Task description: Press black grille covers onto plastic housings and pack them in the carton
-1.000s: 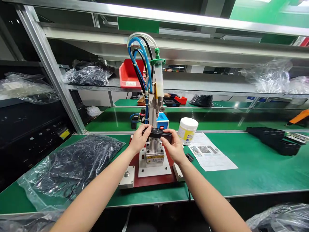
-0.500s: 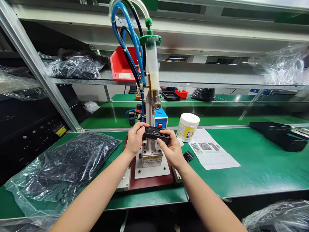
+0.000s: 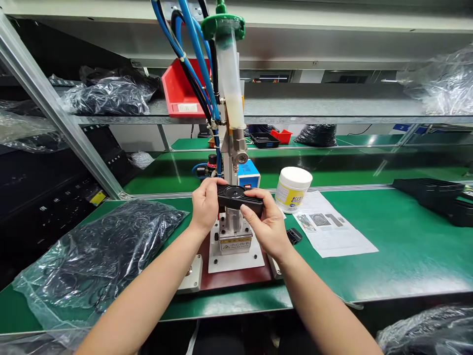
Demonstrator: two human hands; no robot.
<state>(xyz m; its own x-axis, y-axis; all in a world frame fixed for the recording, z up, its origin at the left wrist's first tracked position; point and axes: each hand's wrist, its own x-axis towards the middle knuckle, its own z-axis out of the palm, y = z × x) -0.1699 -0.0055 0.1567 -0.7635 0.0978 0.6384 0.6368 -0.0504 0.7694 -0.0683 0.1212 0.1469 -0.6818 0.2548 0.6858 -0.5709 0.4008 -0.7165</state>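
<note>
Both hands hold a black ribbed plastic part (image 3: pixel 235 194) with a round recess in its top. My left hand (image 3: pixel 205 203) grips its left end, and my right hand (image 3: pixel 269 222) pinches the right end between thumb and fingers. The part sits under the nozzle of a dispensing machine and over its metal post (image 3: pixel 234 221); whether it touches the post is hidden. Above it stands a clear syringe (image 3: pixel 231 81) with pale paste inside and a green cap (image 3: pixel 223 27). The machine's white base plate (image 3: pixel 236 264) carries a warning label.
A bag of black rings (image 3: pixel 107 251) lies on the left. To the right are a white tub (image 3: pixel 293 190), a printed sheet (image 3: pixel 334 231), a small black piece (image 3: pixel 294 236) and black trays (image 3: pixel 428 195). A red bin (image 3: pixel 185 93) sits on the shelf.
The view has shifted a little closer to the machine. Both hands keep hold of the black part, at nearly the same place under the nozzle.
</note>
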